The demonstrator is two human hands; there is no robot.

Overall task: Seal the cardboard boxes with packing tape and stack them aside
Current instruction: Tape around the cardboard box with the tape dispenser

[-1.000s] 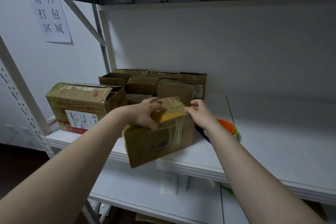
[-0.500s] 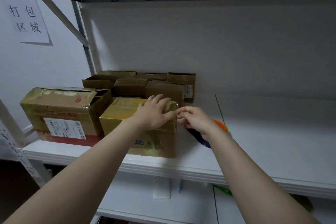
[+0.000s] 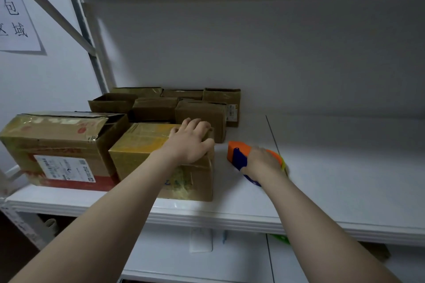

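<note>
A small cardboard box with shiny tape on top sits on the white shelf, close to the front edge. My left hand lies flat on the box's top right corner, fingers spread. Just right of the box, an orange and blue tape dispenser rests on the shelf. My right hand covers the dispenser's rear part, fingers curled over it. A larger taped box with a shipping label stands directly to the left of the small box.
Several small brown boxes are grouped at the back of the shelf against the white wall, one of them open. A metal upright rises at the left. A paper sign hangs on the left wall. Another shelf lies below.
The small box came down from a tilted hold onto the shelf beside the large box. My right hand left the box's corner and moved right onto the tape dispenser.
</note>
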